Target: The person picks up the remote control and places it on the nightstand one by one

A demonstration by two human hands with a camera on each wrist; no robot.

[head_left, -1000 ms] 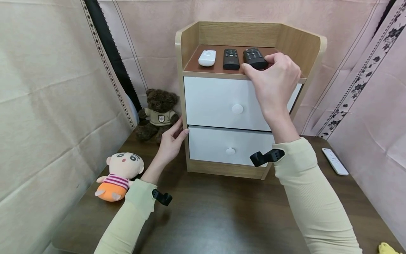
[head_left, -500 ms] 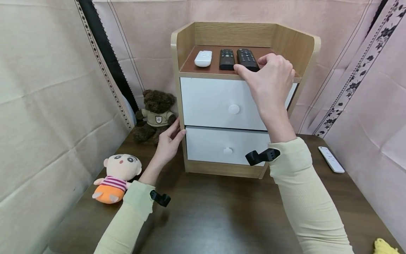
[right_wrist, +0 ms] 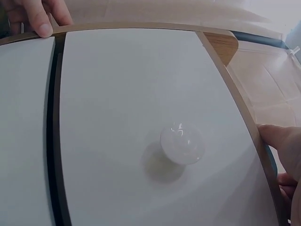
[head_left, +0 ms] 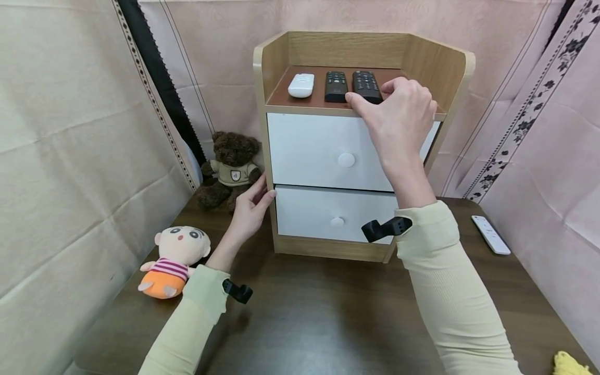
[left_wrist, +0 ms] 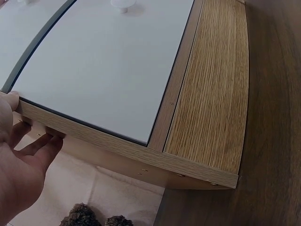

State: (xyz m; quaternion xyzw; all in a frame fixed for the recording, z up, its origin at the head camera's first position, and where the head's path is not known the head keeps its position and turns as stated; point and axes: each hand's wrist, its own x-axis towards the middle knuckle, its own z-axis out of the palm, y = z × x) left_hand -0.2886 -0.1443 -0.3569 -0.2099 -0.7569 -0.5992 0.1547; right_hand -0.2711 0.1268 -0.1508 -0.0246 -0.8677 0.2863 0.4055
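Note:
A wooden cabinet (head_left: 333, 251) with two white drawers, the upper drawer (head_left: 319, 148) and the lower drawer (head_left: 304, 213), stands on the table. On its brown top shelf lie a white remote control (head_left: 301, 86), a slim black remote control (head_left: 335, 87) and a larger black remote control (head_left: 366, 87). My right hand (head_left: 400, 117) holds the near end of the larger one between thumb and fingers. Low on the cabinet's left side, my left hand (head_left: 250, 211) grips the edge, its thumb (left_wrist: 11, 100) at the front and its fingers (left_wrist: 44, 150) against the side panel.
Left of the cabinet sits a brown teddy bear (head_left: 234, 166). A plush doll (head_left: 175, 260) in orange lies beside my left forearm. Another white remote control (head_left: 490, 234) rests on the table's right side, and something yellow (head_left: 569, 363) shows at the lower right corner.
The larger black remote control has turned from slanted to nearly parallel with the slim one, its near end shifting left with my right hand. My left hand stays on the cabinet.

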